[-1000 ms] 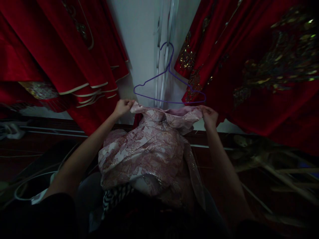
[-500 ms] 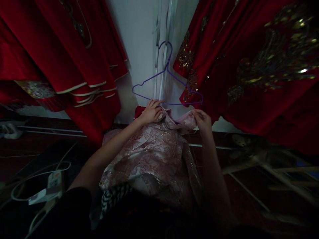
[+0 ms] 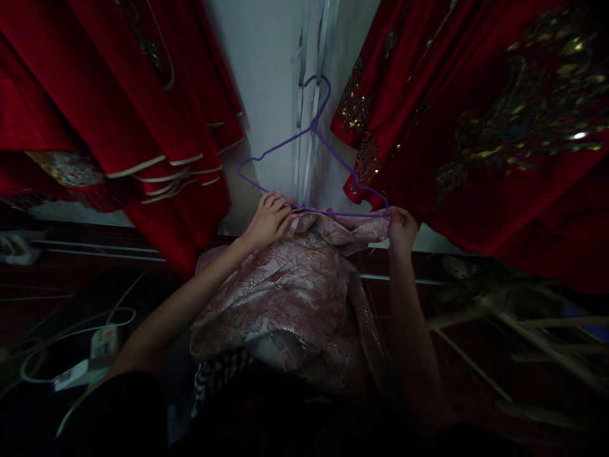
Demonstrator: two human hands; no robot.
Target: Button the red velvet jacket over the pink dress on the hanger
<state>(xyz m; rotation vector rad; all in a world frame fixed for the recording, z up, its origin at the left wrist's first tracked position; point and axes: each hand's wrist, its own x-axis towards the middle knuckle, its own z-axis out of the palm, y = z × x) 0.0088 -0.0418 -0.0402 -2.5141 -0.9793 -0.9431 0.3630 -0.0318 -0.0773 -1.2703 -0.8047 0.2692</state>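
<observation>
A pink brocade garment [image 3: 304, 285] with metallic thread lies across my lap, its upper edge raised between my hands. My left hand [image 3: 272, 221] is closed on the left part of that edge, its fingers also over the lower bar of a purple hanger [image 3: 311, 129]. At the other end, my right hand [image 3: 403, 228] pinches the garment's edge close beside the hanger's right corner. The hanger's hook points up, and its lower bar runs along the garment's edge. My left palm hides how the cloth and bar meet there.
Red embroidered garments hang on the left [image 3: 157, 114] and right [image 3: 409, 158], in front of a pale wall [image 3: 266, 57]. At lower left lies a white power strip [image 3: 103, 343] with looping cables. A wooden frame [image 3: 523, 330] stands at lower right.
My hands have moved apart, stretching the garment's edge wider. The hanger has come slightly lower and nearer, its bar now crossing in front of the cloth edge.
</observation>
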